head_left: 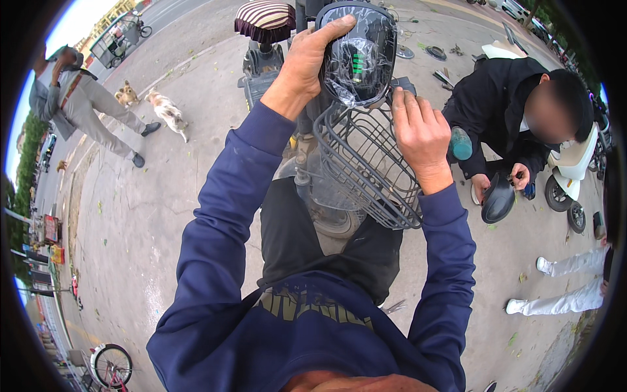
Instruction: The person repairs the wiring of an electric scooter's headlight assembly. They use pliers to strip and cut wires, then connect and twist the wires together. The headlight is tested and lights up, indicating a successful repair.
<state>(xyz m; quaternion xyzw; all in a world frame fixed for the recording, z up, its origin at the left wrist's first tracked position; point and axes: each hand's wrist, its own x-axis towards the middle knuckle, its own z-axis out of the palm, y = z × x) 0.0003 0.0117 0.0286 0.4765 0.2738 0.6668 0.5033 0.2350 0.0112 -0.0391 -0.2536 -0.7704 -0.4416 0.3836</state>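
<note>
My left hand [307, 62] grips the left side of a black display housing [356, 55] wrapped in wrinkled clear plastic, thumb over its top edge, green bars on its face. My right hand [420, 134] is just below and right of it, fingertips curled onto a dark part [401, 85] beside the housing; what lies under them is partly hidden. Beneath both hands a black wire basket [356, 166] hangs on the scooter's front, over a wheel between my legs. A teal cylindrical object [460, 144] sits behind my right hand.
Close on my right, a crouching person [499, 111] holds a black mirror-like part [498, 202] near a white scooter [565, 183]. A striped seat [264, 19] is ahead. At left stand a person [98, 108] and dogs [166, 114]. Another person's legs [562, 297] show at lower right.
</note>
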